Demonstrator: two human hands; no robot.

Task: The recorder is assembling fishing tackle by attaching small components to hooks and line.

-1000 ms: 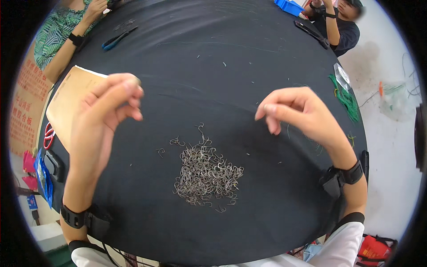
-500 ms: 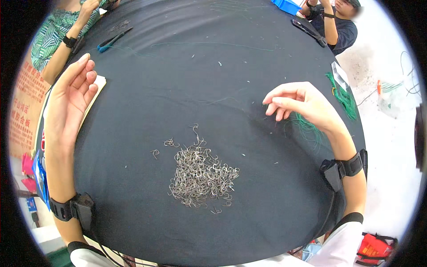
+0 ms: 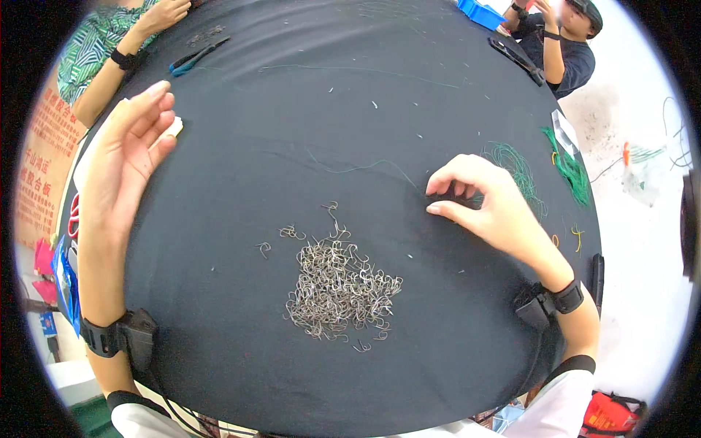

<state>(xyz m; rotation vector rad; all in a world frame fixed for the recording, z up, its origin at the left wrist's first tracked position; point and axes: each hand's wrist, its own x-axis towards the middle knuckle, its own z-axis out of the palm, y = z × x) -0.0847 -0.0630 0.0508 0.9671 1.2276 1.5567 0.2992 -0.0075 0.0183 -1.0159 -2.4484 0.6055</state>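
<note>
A pile of small metal fishhooks [image 3: 342, 292] lies on the black cloth in front of me, with a few stray hooks around its edge. My right hand [image 3: 485, 204] hovers beyond the pile to the right, thumb and fingers apart, and I see nothing between them. Just left of its fingertips ends a thin green fishing line [image 3: 359, 168] lying on the cloth. A loose coil of green line [image 3: 520, 171] rests behind that hand, partly covered by it. My left hand [image 3: 131, 157] is raised at the left edge of the table, palm inward, fingers loosely bent, holding nothing.
Blue-handled pliers [image 3: 191, 61] lie at the far left, near a person in a green patterned top. At the far right are a black tool [image 3: 515, 60], a blue tray [image 3: 482, 13] and another person. A clear block [image 3: 564, 133] and green thread bundle [image 3: 573, 174] sit along the right edge.
My right hand has come down slightly toward me, and its thumb and fingers have spread apart. More of the green coil shows behind it. My left hand has barely shifted.
</note>
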